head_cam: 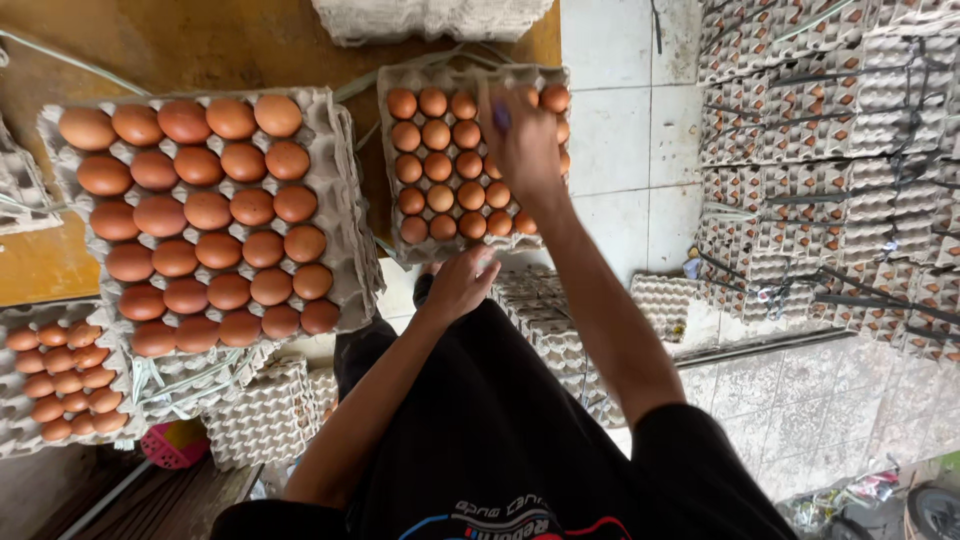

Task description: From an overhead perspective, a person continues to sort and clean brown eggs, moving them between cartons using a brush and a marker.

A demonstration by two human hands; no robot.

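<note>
A grey pulp tray [400, 80] full of brown eggs [440, 165] lies ahead of me on a stack. My right hand [522, 145] reaches over its right half, back of the hand up and blurred; what its fingers hold is hidden. My left hand [462, 282] is lower, at the tray's near edge, fingers spread and holding nothing. A larger tray of brown eggs [205, 215] sits to the left on a yellow-brown table [40, 265].
A third tray of eggs [62, 375] is at the lower left. Stacks of empty pulp trays [265, 415] stand below, more [820, 150] fill the right side, tied with straps. Another empty stack [430, 18] sits at the top. White tiled floor [620, 130] lies between.
</note>
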